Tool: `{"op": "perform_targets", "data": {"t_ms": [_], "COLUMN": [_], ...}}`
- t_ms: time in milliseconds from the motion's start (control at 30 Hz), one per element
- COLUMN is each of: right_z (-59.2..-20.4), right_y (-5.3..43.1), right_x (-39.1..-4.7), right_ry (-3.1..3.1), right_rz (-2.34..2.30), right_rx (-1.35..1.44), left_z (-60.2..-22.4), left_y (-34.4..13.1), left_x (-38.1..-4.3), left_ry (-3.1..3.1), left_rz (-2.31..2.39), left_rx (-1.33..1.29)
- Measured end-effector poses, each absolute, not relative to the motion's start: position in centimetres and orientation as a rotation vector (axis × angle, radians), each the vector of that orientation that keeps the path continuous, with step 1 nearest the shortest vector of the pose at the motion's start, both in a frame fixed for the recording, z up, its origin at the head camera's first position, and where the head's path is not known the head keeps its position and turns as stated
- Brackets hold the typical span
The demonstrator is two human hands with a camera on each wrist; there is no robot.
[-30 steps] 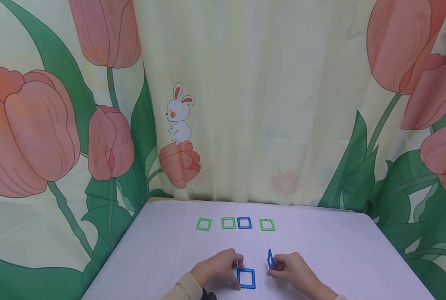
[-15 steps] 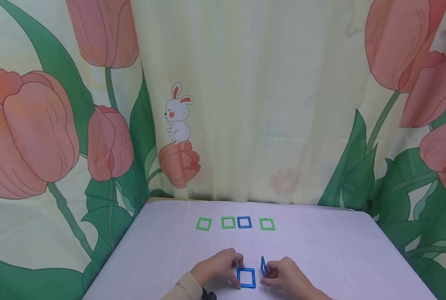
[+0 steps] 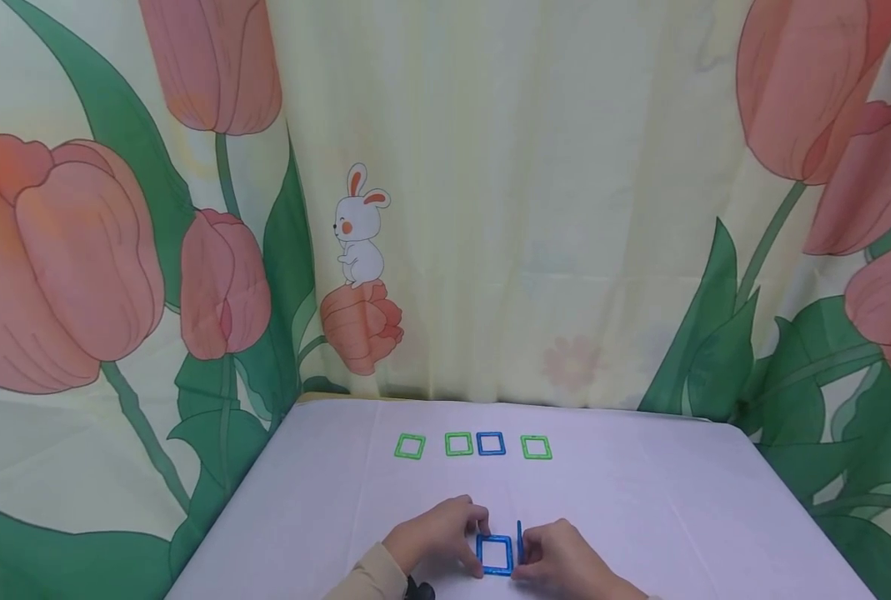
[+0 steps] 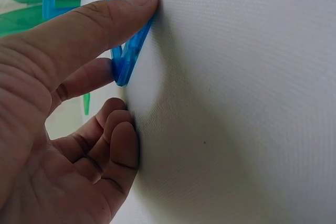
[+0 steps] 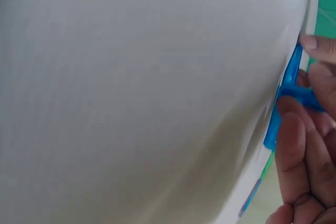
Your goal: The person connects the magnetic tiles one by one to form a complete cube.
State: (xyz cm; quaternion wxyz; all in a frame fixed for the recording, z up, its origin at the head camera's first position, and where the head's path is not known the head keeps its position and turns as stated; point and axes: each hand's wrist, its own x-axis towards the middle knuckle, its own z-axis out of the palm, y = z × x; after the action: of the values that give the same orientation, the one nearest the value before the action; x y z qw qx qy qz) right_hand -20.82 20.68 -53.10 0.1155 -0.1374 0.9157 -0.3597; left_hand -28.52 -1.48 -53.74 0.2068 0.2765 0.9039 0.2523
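A blue square magnetic tile [image 3: 498, 572], a hollow frame, lies flat on the white table. My left hand [image 3: 439, 533] pinches it, thumb at its near left corner and index finger at its far edge. In the left wrist view, the other fingers curl against the tabletop. My right hand [image 3: 568, 560] pinches a second blue square tile [image 3: 520, 535] between thumb and fingers. This tile stands upright, edge-on in the head view, at the right edge of the flat one. In the right wrist view, the two blue tiles [image 5: 272, 129] overlap.
Farther back on the white table [image 3: 640, 500] lie a green square tile [image 3: 410, 457], another green one [image 3: 459, 452] close beside a blue one [image 3: 492, 452], and a third green one [image 3: 538, 457]. A tulip-print curtain [image 3: 475, 208] hangs behind. A black object [image 3: 420, 591] shows by the left wrist.
My right hand has moved left with the upright blue tile, bringing it from well apart to the flat tile's right edge. The left hand and flat tile have stayed in place.
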Motion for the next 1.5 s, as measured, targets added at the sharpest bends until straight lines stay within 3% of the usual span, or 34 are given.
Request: {"op": "perform_targets", "data": {"t_ms": [1133,1500], "right_z": [-52.6,-52.5], "right_y": [20.0,19.6], "right_x": [-20.7,-20.4], "right_ry": [2.632,2.609], "right_rz": [-1.113,-1.157], "right_rx": [-0.367,-0.298], "left_z": [-53.1,-54.6], "left_y": [-1.8,-3.8], "left_x": [-28.2,-31.1], "left_ry": [2.505,2.381], "left_rz": [0.707,0.915], "left_rx": [0.766,0.979]}}
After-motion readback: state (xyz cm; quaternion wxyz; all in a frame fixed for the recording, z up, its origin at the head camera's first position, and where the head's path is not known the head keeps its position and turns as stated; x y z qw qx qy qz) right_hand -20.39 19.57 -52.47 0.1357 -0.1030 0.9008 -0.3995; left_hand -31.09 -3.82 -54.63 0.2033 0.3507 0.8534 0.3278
